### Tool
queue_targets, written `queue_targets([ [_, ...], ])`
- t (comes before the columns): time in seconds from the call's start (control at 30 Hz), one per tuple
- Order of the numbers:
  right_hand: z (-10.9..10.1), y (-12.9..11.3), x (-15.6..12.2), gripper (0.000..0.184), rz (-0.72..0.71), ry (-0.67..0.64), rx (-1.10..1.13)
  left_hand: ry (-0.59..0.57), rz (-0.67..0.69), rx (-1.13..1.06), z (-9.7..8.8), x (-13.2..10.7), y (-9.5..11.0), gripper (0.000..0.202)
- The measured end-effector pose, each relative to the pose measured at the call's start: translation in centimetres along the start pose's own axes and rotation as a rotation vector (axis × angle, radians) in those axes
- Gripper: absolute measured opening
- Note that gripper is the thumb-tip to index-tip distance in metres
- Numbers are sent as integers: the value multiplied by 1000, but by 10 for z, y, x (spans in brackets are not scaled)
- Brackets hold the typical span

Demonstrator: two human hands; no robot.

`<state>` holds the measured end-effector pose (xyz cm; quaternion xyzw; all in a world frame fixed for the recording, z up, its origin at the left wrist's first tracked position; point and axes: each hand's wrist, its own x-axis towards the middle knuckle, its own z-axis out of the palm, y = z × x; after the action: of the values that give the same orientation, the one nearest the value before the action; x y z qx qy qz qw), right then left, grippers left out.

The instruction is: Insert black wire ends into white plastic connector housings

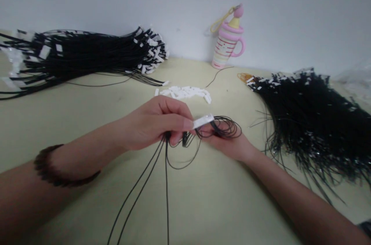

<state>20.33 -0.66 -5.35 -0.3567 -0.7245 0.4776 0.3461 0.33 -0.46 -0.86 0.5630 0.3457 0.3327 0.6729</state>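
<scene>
My left hand [153,125] is closed in a pinch on a small white connector [203,121] and on thin black wires [150,183] that trail down toward me. My right hand [228,142] lies palm-up just right of it, fingers curled around a coil of the same black wires [228,127] at the connector's end. The two hands touch at the connector, above the middle of the yellowish table [203,206]. A dark beaded bracelet [55,167] is on my left wrist.
A small pile of loose white connectors [185,92] lies behind my hands. A big bundle of black wires with white ends [87,53] lies at the back left, another bundle [313,121] at the right. A pink striped cup [227,44] stands by the white wall.
</scene>
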Motion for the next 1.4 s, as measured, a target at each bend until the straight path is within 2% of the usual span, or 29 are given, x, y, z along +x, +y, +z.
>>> queue_targets([
  [0.07,-5,-2,2,2,20,22,28,-54,-67,49,4,-2,0,13],
  [0.13,-10,-2,4,6,68,47,60,-48,-107,65,7,-3,-2,14],
  [0.3,-19,3,5,37,169,121,310,-45,-105,62,13,-3,-2,14],
  [0.37,-18,4,4,41,209,114,400,-52,-105,67,14,-5,-1,15],
  [0.6,-12,6,6,11,318,183,610,-46,-95,116,15,-3,-2,15],
  [0.73,-20,5,9,27,423,230,721,-103,-53,259,11,-3,-7,14],
  [0.83,-28,3,10,43,443,175,732,-192,-7,470,10,-2,-17,11],
  [0.9,-28,3,9,51,362,203,579,-208,24,556,9,0,-24,11],
  [1.0,-21,-2,2,41,55,387,-31,-133,34,588,5,5,-33,14],
  [1.07,-12,-7,-5,27,-174,419,-421,-6,33,567,2,10,-36,16],
  [1.17,6,-14,-13,14,-397,218,-645,210,28,448,-2,15,-38,22],
  [1.23,17,-15,-15,16,-511,52,-736,301,7,330,-2,17,-38,23],
  [1.3,24,-13,-15,17,-607,-71,-836,349,-7,233,-3,19,-38,22],
  [1.4,26,-9,-14,17,-665,-163,-859,376,0,124,-4,21,-38,19],
])
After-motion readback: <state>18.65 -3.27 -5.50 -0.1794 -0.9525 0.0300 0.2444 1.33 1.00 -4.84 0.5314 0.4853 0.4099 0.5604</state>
